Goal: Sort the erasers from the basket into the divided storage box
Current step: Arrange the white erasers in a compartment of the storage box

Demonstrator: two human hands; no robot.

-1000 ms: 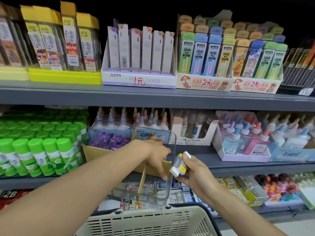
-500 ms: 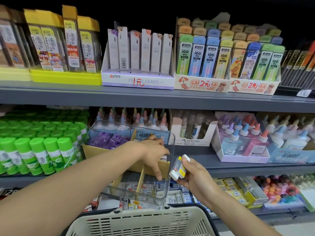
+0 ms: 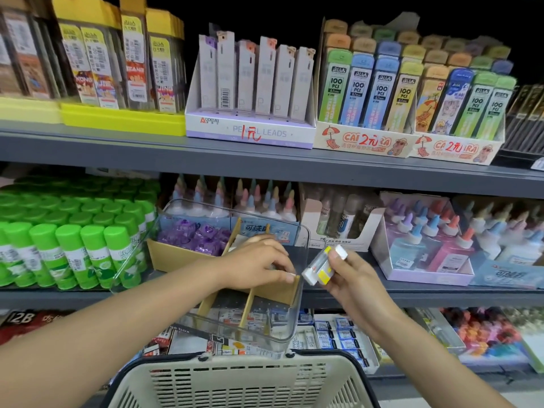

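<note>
My right hand (image 3: 350, 278) lifted the erasers (image 3: 323, 265) slightly higher, pinching them just right of the clear storage box (image 3: 297, 304), my left hand (image 3: 259, 266) gripping its right wall, basket (image 3: 235, 381) near below

One head-worn camera looked forward and slightly down, close over the basket (image 3: 235, 381), facing the shelves (image 3: 265, 169).

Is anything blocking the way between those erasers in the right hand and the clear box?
Partly. The right hand holds the erasers just outside the clear storage box, beside its right wall. The left hand reaches into the box near that same side, over the wooden dividers. Otherwise the top is open.
</note>
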